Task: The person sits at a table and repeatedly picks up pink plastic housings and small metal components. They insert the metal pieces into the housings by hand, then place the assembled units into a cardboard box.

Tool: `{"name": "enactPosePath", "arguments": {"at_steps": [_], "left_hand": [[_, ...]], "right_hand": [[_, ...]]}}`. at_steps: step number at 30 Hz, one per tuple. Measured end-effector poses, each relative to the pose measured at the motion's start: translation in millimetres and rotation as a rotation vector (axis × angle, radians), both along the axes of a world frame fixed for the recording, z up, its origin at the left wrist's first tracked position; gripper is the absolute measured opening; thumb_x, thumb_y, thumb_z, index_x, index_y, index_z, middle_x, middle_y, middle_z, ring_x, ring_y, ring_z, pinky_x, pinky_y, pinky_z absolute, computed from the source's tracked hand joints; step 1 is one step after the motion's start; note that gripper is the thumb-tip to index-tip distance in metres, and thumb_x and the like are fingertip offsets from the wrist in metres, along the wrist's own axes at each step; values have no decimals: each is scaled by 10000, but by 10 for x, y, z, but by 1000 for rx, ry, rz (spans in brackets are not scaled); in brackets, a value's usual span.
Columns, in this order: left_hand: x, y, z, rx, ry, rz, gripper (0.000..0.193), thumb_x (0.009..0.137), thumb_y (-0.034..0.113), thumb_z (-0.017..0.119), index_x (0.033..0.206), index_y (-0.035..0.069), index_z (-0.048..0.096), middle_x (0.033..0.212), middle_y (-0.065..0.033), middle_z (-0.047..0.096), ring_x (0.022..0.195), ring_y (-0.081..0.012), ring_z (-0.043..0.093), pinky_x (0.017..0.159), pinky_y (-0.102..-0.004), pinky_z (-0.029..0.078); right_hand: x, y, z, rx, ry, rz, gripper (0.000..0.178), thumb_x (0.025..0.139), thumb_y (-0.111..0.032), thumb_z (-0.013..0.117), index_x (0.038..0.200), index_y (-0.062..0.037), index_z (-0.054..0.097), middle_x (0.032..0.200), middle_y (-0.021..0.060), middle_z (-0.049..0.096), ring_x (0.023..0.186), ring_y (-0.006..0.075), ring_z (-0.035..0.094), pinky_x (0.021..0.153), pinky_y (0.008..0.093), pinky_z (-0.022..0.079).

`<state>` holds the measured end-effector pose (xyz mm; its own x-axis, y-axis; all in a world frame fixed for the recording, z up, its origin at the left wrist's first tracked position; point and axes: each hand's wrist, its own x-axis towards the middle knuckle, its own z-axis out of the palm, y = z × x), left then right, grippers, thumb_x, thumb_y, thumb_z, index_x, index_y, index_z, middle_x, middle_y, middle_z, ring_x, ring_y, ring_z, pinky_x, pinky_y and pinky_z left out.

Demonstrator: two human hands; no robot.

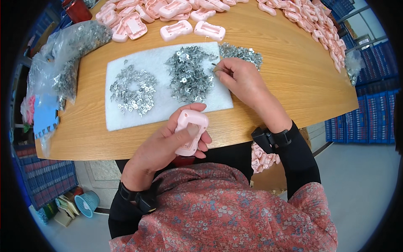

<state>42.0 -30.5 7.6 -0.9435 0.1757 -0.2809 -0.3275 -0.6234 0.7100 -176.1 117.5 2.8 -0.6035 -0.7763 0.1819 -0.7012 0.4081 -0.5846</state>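
My left hand (168, 136) is wrapped round a pale pink plastic casing (194, 122) with a rectangular recess, its thumb lying over the recess. The casing is near the table's front edge. My right hand (241, 77) is closed in a pinch beside a heap of small silver metal clips (191, 75). A small dark tip shows at its fingertips; I cannot make out what it belongs to. The heap lies on a white foam sheet (161, 119). A looser pile of flat metal clips (134, 90) lies at the sheet's left.
More metal pieces (243, 54) lie past the sheet's right edge, partly behind my right hand. Pink casings (174, 10) crowd the table's far side, with another pile (306, 17) at far right. A clear bag of metal parts (69, 54) rests at left, near a blue foam mat (46, 115).
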Motion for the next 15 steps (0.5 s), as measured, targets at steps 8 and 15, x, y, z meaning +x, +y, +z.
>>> {"name": "enactPosePath", "arguments": {"at_steps": [8,15], "left_hand": [[-72,-88,-68,262,-75,136,565,1067,432,223,1483,65,332,974,-165,651,840,-262,685,736,-434,606],[-67,-112,-115,289,-65,137,559,1061,428,264,1488,76,337,1007,-174,652,858,-263,688,745,-436,609]], "right_hand": [[197,153,256,-130,-653,-32,114,904,-137,690,899,-33,644,767,-74,560,667,12,463,589,204,385],[645,109,592,-35,-731,88,118,855,-116,726,862,-23,653,724,-81,532,651,13,447,581,202,365]]}}
